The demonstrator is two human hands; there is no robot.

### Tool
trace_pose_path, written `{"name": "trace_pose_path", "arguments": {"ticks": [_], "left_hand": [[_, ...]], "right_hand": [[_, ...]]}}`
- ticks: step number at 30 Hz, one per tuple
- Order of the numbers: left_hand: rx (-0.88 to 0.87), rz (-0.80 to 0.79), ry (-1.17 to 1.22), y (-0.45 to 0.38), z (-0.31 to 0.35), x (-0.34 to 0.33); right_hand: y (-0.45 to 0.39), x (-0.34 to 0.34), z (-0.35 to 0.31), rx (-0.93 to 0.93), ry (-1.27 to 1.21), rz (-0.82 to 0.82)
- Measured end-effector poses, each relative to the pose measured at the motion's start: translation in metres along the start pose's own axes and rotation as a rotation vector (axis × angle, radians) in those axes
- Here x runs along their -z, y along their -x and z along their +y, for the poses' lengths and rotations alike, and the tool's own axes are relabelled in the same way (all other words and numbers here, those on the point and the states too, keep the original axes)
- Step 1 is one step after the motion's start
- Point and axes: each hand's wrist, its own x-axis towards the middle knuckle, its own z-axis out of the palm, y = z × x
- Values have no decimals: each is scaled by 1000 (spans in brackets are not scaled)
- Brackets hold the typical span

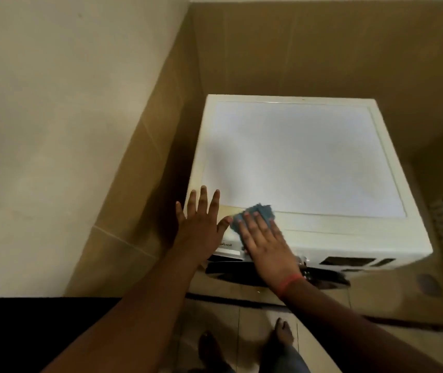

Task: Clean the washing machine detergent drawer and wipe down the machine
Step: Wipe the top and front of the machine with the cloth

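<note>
The white washing machine (295, 157) stands in a corner of tan tiled walls, seen from above, and everything else is placed against it. On its top, at the near left corner, the left hand (201, 224) lies flat with all fingers straight and spread, palm down, its outer fingers reaching past the left edge of the lid; it holds nothing. Just to the right of it, along the near edge of the top, the right hand (264, 238) presses a blue cloth (258, 212) onto the surface, fingers straight and laid side by side over the fabric rather than curled round it. The cloth sticks out beyond the fingertips toward the middle of the lid, and the left thumb nearly meets its left end. A red band (290, 285) circles the right wrist, below the machine's front edge. On the front face, under the right hand, dark panels of the control strip (349, 261) show, with part of a printed logo near the left corner. The detergent drawer itself cannot be made out. Below the machine's front, two bare feet (282, 335) stand on the tiled floor (255, 319).
</note>
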Motion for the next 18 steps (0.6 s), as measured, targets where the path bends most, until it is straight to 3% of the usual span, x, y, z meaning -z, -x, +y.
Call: {"name": "trace_pose_path", "arguments": {"ticks": [5,10,13,18], "left_hand": [[-121,-14,-38,-3,18,1],[-135,-5,-23,-6,41,10],[-121,-6,-15,-2,51,11],[-139,-10,-45,0,51,15]], "right_hand": [[0,0,4,39,33,-27],[45,5,45,-158,-32,29],[35,4,22,-266,-101,52],[8,1,-17,-160,-66,-6]]}}
